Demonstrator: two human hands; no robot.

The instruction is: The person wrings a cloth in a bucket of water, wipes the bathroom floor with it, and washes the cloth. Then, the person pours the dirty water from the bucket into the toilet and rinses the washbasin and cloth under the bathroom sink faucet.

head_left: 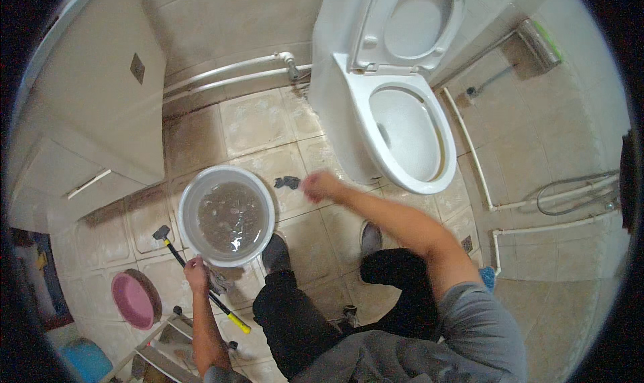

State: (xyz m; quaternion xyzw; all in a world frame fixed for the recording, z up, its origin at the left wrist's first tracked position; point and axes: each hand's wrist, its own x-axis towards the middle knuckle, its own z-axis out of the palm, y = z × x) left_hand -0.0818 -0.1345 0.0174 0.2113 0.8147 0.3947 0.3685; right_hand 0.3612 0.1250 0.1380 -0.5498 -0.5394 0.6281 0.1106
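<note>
My left hand [196, 275] is at the near rim of a white plastic basin [227, 215] that holds murky water. A grey cloth [220, 284] lies below that hand, beside a black-and-yellow handle with a dark head [173, 252], which passes behind the hand. Whether the fingers grip the rim is unclear. My right hand [320, 186], blurred, is over the floor tiles between the basin and the toilet [410, 131]. A small dark cloth or scrap [287, 183] is just left of its fingers; I cannot tell if they touch it.
The toilet's lid and seat [420, 21] are up. A pink basin [133, 301] leans at the lower left near a metal-framed rack [166, 343]. White pipes [226, 71] run along the back wall. A white cabinet [100, 106] stands left. A hose [558, 212] hangs on the right.
</note>
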